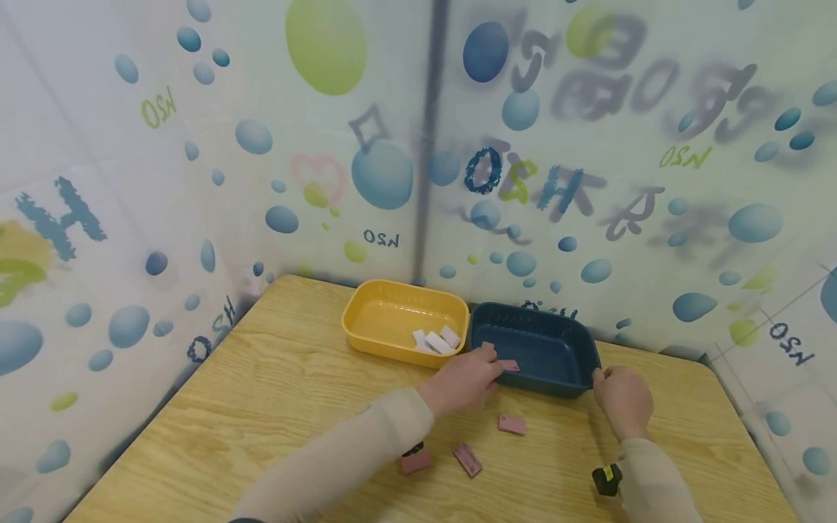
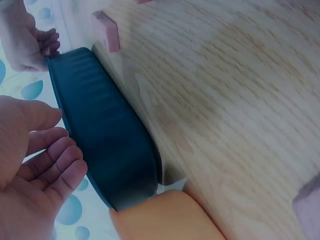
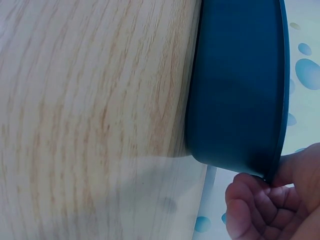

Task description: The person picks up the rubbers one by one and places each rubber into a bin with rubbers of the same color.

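Note:
A dark blue bin (image 1: 552, 383) stands at the back of the wooden table. The left hand (image 1: 466, 381) is at its front-left rim, thumb and index finger meeting at the edge, the other fingers loosely curled against the outer wall. At the front-right corner the right hand (image 1: 624, 399) pinches the rim between thumb and curled fingers. Inside the bin, close to the left hand, lie a small pink block (image 1: 487, 346) and another pink block (image 1: 509, 365). In the left wrist view both hands show along the bin's rim (image 2: 100, 115).
A yellow bin (image 1: 373, 350) with a few white blocks (image 1: 437, 341) adjoins the blue bin on its left. On the table in front lie pink blocks: one (image 1: 511, 424) nearer the blue bin, another (image 1: 467, 460), and a third (image 1: 415, 461) beside the left sleeve. A patterned curtain (image 1: 314, 181) encloses the table.

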Demonstrator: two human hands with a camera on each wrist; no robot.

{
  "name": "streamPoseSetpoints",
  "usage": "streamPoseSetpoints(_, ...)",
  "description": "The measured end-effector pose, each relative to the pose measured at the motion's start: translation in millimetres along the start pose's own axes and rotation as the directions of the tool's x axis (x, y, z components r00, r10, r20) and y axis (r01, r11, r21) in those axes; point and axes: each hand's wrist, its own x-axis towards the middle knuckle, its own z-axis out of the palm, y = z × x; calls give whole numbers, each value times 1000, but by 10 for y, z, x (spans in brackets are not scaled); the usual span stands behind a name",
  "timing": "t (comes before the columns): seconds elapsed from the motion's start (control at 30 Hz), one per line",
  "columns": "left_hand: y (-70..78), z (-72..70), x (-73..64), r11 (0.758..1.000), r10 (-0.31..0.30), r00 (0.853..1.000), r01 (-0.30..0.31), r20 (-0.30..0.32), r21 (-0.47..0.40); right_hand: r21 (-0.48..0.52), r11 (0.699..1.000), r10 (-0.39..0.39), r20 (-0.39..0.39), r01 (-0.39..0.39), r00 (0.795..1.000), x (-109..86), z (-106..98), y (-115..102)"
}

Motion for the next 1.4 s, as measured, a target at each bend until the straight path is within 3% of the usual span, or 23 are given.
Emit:
streamPoseSetpoints(0.37, 116, 109, 60, 996, 89, 993, -87, 83, -20, -14, 1000, 15, 3, -15, 1000, 18, 17, 14)
streamPoseSetpoints(0.8, 203, 152, 89, 994, 72, 974, -53, 216, -91, -14, 1000, 5, 3, -5, 1000, 17, -1, 5)
streamPoseSetpoints(1.1, 242, 162, 80, 993, 63, 961, -34, 271, -109, -17, 1000, 1, 3, -1, 1000, 16, -8, -1)
streamPoseSetpoints(1.4, 278, 184, 89, 995, 55, 957, -30, 285, -94, -20, 1000, -19, 0, 19, 1000, 23, 25, 48)
